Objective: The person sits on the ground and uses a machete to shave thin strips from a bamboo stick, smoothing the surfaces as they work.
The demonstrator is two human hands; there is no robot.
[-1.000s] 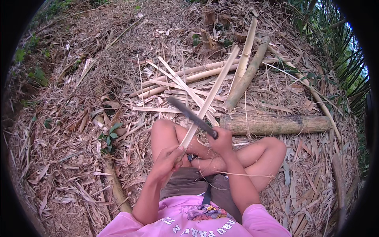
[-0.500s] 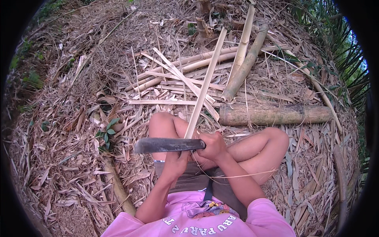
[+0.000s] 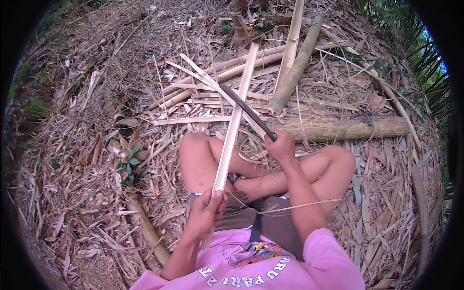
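My left hand [image 3: 207, 212] is closed round the lower part of a long pale bamboo strip [image 3: 228, 154], with the thumb lying along it. The strip slants up and away from my lap, and a short end shows below the hand. My right hand [image 3: 281, 146] grips a machete [image 3: 255, 116] by its handle, which the fingers mostly hide. Its dark blade, seen nearly edge-on, points up and left and crosses the strip's upper half; I cannot tell whether they touch. A thin curled shaving [image 3: 299, 206] hangs across my lap and right forearm.
Just beyond my crossed legs lies a thick bamboo pole [image 3: 345, 128]. Another bamboo length [image 3: 302, 65] leans at an angle behind it, near several split strips [image 3: 198, 120]. A small green plant [image 3: 129, 164] grows left of my knee, and dry leaves and shavings cover the ground.
My right hand has moved up and away with the machete, turning its blade from sideways to pointing forward. My left hand has drawn the bamboo strip back toward me.
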